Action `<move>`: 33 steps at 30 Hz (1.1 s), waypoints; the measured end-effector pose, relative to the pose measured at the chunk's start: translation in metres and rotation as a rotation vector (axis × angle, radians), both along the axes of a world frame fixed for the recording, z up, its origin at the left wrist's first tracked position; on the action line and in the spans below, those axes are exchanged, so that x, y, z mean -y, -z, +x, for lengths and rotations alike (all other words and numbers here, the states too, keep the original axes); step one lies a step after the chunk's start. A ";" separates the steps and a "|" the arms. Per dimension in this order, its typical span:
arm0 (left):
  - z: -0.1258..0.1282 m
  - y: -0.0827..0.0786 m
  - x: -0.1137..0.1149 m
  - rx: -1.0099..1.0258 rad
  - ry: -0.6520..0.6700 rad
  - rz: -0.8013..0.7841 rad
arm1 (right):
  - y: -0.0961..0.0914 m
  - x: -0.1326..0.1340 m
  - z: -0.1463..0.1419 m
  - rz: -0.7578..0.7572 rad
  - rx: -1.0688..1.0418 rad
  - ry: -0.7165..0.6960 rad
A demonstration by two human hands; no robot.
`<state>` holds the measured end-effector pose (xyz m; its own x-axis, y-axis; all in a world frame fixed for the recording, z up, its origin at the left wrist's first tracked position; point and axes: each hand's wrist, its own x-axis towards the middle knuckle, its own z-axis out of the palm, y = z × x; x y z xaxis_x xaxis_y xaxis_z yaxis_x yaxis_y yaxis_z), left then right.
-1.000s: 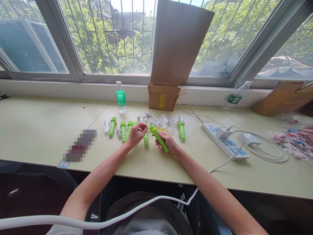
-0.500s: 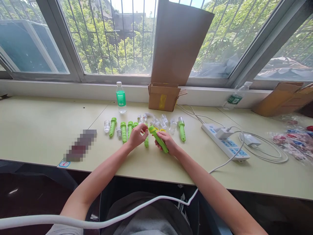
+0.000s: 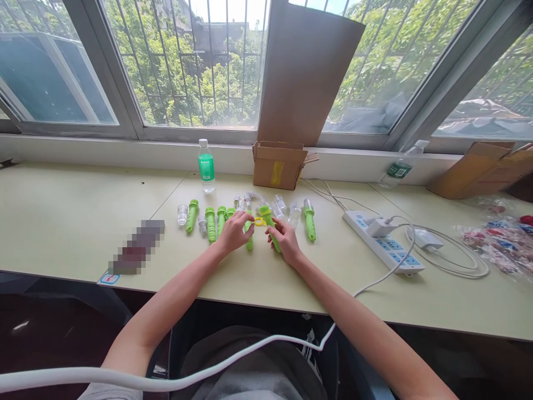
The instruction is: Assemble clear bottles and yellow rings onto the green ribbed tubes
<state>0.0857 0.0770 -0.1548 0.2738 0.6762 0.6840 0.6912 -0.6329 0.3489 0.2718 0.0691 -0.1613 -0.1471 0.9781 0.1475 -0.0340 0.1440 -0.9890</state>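
My right hand [image 3: 284, 238] is closed round a green plastic handle [image 3: 268, 219], which stands tilted with its head up. Fingers of my left hand [image 3: 234, 231] pinch a small yellow ring [image 3: 259, 221] just left of that head. Beside the left hand lies another green handle [image 3: 249, 240]. More green handles [image 3: 210, 223] lie in a row to the left, and one green handle [image 3: 309, 221] lies to the right. Several small clear caps [image 3: 280, 204] are scattered behind them on the pale green table [image 3: 75, 222].
A water bottle [image 3: 206, 165] and an open cardboard box [image 3: 278, 164] stand at the back by the window sill. A white power strip [image 3: 385, 241] with cables lies to the right. Wrapped coloured items [image 3: 499, 241] sit at far right. A white cable [image 3: 166, 378] crosses my lap.
The right hand has turned the green handle more upright and moved it a little away from me. The left hand has moved right, and the yellow ring now shows between its fingers.
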 end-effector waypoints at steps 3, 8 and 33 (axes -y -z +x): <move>-0.001 0.000 0.000 -0.049 -0.052 -0.015 | 0.004 -0.002 0.000 0.062 0.066 0.076; -0.003 0.004 -0.004 -0.106 -0.195 -0.083 | 0.005 -0.002 -0.001 0.174 0.191 0.147; -0.004 0.008 -0.005 -0.174 -0.278 -0.096 | -0.007 -0.038 0.008 0.537 0.636 0.350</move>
